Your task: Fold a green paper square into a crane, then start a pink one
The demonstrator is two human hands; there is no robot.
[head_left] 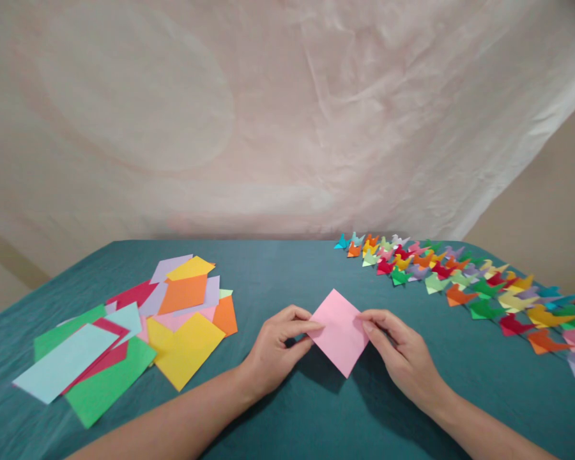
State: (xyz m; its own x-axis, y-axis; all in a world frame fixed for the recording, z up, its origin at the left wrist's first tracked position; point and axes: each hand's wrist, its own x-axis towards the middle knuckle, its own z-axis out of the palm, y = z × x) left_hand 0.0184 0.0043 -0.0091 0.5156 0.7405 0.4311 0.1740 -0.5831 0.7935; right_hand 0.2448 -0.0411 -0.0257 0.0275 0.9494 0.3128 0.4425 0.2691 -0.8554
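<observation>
A pink square of paper (339,331) is turned like a diamond just above the teal tablecloth (287,268). My left hand (278,348) pinches its left corner between thumb and fingers. My right hand (398,354) pinches its right corner the same way. Both hands are closed on the paper, one on each side, near the middle of the table's front.
A loose pile of flat coloured paper sheets (138,326) lies on the left: yellow, orange, green, light blue, red, lilac. Several small folded paper figures (464,281) in many colours stand in rows at the right. A wrinkled pale cloth (268,115) hangs behind the table.
</observation>
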